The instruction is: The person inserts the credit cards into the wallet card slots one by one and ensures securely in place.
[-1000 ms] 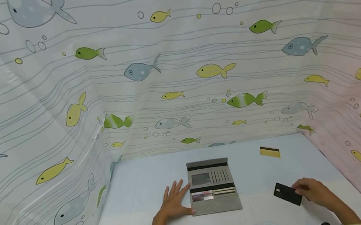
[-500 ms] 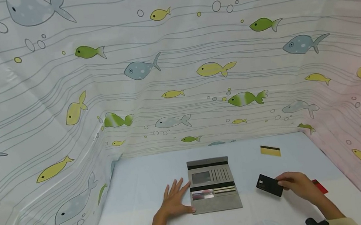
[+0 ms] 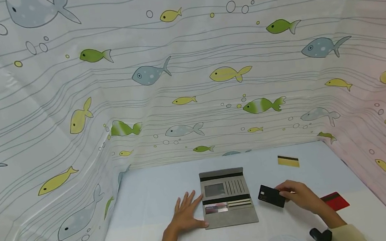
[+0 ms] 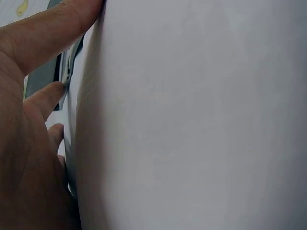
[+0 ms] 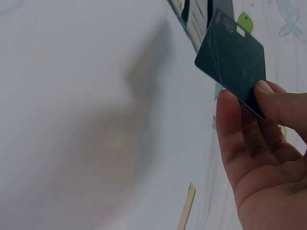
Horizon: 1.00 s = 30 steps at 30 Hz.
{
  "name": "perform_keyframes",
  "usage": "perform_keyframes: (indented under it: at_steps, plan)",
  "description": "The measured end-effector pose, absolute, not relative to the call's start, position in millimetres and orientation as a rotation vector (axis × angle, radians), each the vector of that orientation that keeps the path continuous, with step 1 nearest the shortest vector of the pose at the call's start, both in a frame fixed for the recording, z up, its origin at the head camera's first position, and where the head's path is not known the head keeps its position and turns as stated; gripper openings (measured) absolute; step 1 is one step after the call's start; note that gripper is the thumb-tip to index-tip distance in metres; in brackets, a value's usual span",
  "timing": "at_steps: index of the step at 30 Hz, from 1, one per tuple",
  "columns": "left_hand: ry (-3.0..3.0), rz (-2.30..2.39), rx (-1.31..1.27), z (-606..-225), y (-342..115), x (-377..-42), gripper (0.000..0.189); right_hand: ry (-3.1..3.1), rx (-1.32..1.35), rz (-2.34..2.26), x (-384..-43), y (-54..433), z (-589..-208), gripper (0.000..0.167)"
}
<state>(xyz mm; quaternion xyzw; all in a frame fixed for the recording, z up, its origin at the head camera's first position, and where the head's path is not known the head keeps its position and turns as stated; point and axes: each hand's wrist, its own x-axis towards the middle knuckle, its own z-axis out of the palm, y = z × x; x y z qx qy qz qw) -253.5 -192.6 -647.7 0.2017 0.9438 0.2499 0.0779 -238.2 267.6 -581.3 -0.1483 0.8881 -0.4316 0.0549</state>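
A grey wallet (image 3: pixel 231 219) lies unfolded on the table, with several cards in the slots of its lower half. My left hand (image 3: pixel 186 218) rests at the wallet's left edge, fingers spread, thumb and forefinger tips right at the edge. In the left wrist view, the left hand (image 4: pixel 29 120) shows straight fingers beside the pale table surface. Just right of the wallet, my right hand (image 3: pixel 301 196) pinches a black chip card (image 3: pixel 269 196) by its right end. The right wrist view shows the black card (image 5: pixel 232 64) tilted between thumb and fingers.
A red card (image 3: pixel 336 201) lies to the right, partly behind the right forearm. Farther back on the table (image 3: pixel 161 183) is a gold card (image 3: pixel 288 161) with a dark stripe. Fish-patterned sheets (image 3: pixel 202 48) enclose the table at the back and sides.
The right hand has moved left with the black card, nearer to the wallet. The red card, hidden behind the hand before, now shows. My left hand and the wallet stay put.
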Motion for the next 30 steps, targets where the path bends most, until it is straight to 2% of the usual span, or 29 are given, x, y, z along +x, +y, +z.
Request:
perform_keyframes:
  at_steps: [30]
  plan:
    - [2.815, 0.759, 0.603, -639.7, -192.1, -250.6, 0.105, 2.599, -0.701, -1.306, -271.6, 184.7, -594.1, 0.018]
